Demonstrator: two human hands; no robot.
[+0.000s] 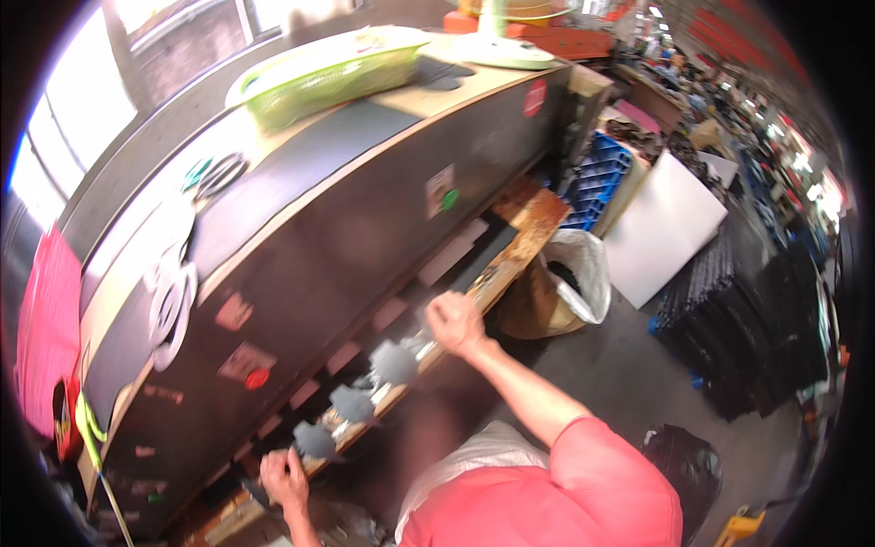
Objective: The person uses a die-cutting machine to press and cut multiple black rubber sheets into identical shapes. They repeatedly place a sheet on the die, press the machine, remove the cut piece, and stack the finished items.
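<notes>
My left hand (285, 476) is curled closed at the lower left end of a wooden ledge (518, 251), beside a dark object. Farther right, my right hand (455, 323) makes a fist over the same ledge. Whatever either hand grips is hidden by the fingers and blur. Between them stand a grey rounded piece (315, 439), a second grey piece (352, 403) and a larger grey piece (394, 362), with shiny clear material around them. A long dark panel (337, 237) with stickers rises just beyond both hands.
Above the panel, a worktop (401, 108) bears a yellow-green basket (333, 77), white ring-shaped pieces (171, 305) and scissors (219, 173). Pink sheets (50, 328) stand at left. An open sack (556, 292), a white board (665, 228) and stacked black sheets (747, 328) are to the right.
</notes>
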